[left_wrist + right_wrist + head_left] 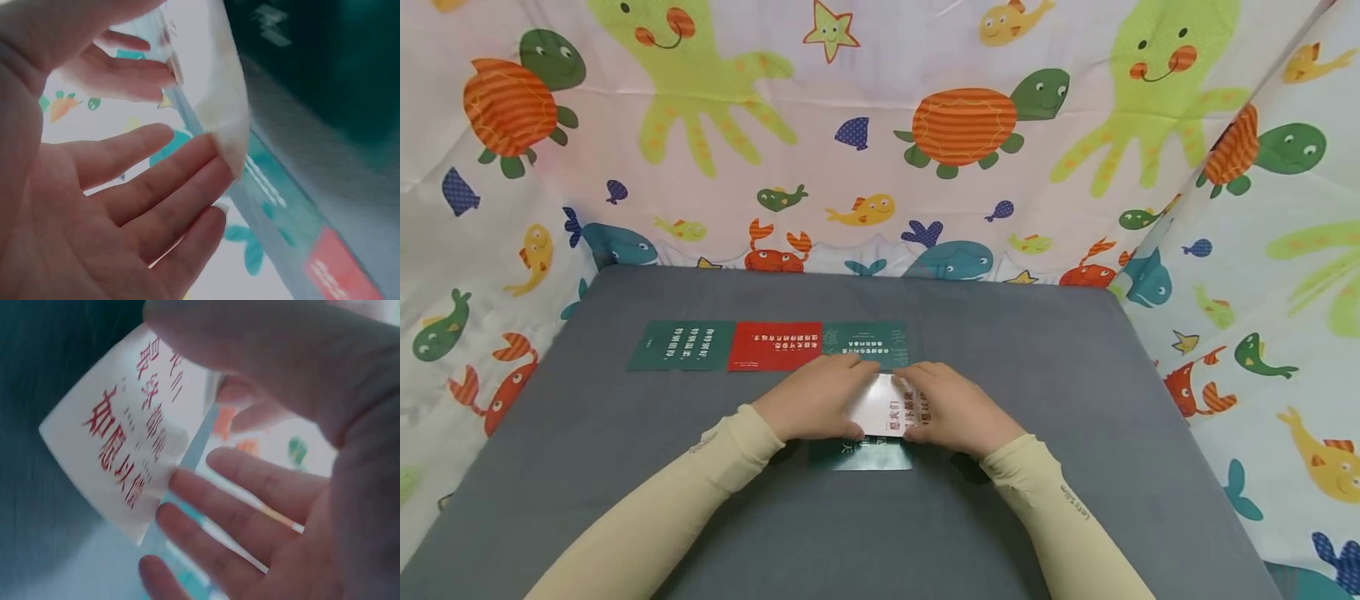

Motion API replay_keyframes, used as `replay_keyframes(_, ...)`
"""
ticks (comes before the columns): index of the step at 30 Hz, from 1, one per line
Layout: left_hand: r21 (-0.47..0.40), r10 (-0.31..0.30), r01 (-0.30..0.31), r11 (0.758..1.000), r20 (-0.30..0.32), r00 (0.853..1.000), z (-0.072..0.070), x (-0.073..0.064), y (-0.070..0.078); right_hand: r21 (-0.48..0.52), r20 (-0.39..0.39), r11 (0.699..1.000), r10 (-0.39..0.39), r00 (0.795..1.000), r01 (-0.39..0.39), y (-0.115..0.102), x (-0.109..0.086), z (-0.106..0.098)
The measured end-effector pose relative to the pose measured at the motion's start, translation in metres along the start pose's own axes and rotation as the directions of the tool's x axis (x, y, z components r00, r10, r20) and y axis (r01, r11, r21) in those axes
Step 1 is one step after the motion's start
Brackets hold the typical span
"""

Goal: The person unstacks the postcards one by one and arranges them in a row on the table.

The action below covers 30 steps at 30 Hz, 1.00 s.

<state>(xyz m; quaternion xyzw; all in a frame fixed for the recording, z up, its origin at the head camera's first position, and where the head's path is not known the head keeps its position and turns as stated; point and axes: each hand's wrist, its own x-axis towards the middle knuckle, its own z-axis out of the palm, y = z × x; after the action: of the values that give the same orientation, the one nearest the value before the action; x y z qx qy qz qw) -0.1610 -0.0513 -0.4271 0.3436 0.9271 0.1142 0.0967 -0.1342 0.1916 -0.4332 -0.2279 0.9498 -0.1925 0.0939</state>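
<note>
A white card (876, 408) printed with red characters is held up between both hands. My left hand (822, 398) holds its left side, thumb near the lower edge and fingers at the far edge. On the opposite side my right hand (964, 410) grips it the same way. The characters show clearly on the card (119, 434) in the right wrist view; in the left wrist view the fingertips (215, 165) touch its edge. Beneath the white card, a green card (868, 457) with white characters lies on the table, partly hidden by the card and hands.
Beyond the hands, a row of cards lies on the grey table (1045, 517): a green one (685, 346) at left, a red one (775, 343) in the middle, another green one (865, 335) at right. A curtain (865, 83) with sea animals hangs behind and along both sides.
</note>
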Motion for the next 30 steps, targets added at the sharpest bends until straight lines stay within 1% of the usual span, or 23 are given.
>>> replay_keyframes(3, 0.012, 0.039, -0.039, 0.999, 0.005, 0.999, -0.008, 0.036, 0.008, 0.04, -0.015, 0.999, 0.027, 1.0, -0.027, 0.029, 0.002, -0.017)
replay_keyframes(6, 0.021, 0.049, -0.049, 0.999, 0.006, 0.999, -0.014, 0.07, 0.014, 0.078, -0.021, 0.995, 0.059, 0.998, -0.058, 0.057, 0.009, -0.033)
replay_keyframes(9, 0.029, 0.045, -0.045, 0.999, 0.008, 0.999, -0.016, 0.102, 0.017, 0.065, -0.018, 0.994, 0.091, 0.996, -0.089, 0.08, 0.018, -0.044)
replay_keyframes(12, 0.026, 0.032, -0.032, 0.999, 0.024, 0.999, -0.012, 0.128, 0.016, 0.029, -0.002, 0.993, 0.116, 0.993, -0.116, 0.096, 0.027, -0.052)
replay_keyframes(15, 0.008, 0.008, -0.008, 1.0, 0.04, 0.999, -0.006, 0.148, 0.015, 0.012, 0.019, 0.989, 0.146, 0.989, -0.146, 0.107, 0.034, -0.056)
replay_keyframes(17, -0.002, -0.008, 0.008, 1.0, 0.047, 0.999, -0.002, 0.156, 0.011, 0.012, 0.029, 0.987, 0.159, 0.987, -0.16, 0.11, 0.037, -0.055)
replay_keyframes(20, -0.019, -0.016, 0.017, 1.0, 0.057, 0.998, 0.001, 0.16, 0.009, 0.028, 0.041, 0.981, 0.191, 0.981, -0.192, 0.114, 0.04, -0.053)
replay_keyframes(25, -0.037, -0.02, 0.023, 0.999, 0.082, 0.996, 0.003, 0.158, 0.009, 0.044, 0.073, 0.976, 0.209, 0.975, -0.213, 0.12, 0.042, -0.048)
replay_keyframes(30, -0.055, -0.014, 0.019, 0.998, 0.081, 0.997, 0.005, 0.156, 0.009, 0.078, 0.087, 0.971, 0.22, 0.972, -0.227, 0.125, 0.042, -0.045)
